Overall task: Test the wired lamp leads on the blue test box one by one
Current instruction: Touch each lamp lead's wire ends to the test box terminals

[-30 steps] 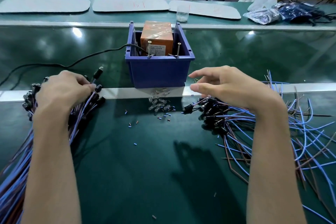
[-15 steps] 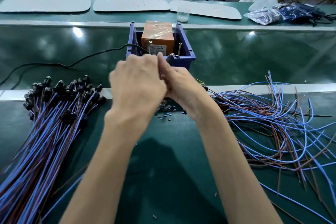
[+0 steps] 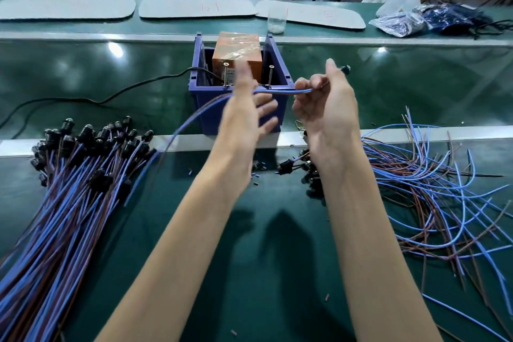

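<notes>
The blue test box (image 3: 202,97) stands at the bench's middle, holding an orange unit (image 3: 237,48) and two upright metal posts (image 3: 270,76). My right hand (image 3: 324,103) pinches one wired lamp lead (image 3: 191,119) near its black lamp end, just right of the box. Its blue and brown wires run left across the box front and curve down toward the left. My left hand (image 3: 247,108) hovers in front of the box, blurred, fingers spread beside the wire; whether it touches the wire is unclear. A neat bundle of leads (image 3: 83,175) lies left, a loose heap (image 3: 433,189) right.
A black cable (image 3: 111,97) runs from the box to the left. A clear cup (image 3: 276,21) and grey pads (image 3: 197,8) sit on the far shelf, plastic bags (image 3: 399,22) at the far right. Small wire scraps (image 3: 255,175) dot the green mat.
A second ago the hands rested on the two piles. They met before the box, and now they have parted, the right hand drawing a lead rightward with the wire stretched across the box.
</notes>
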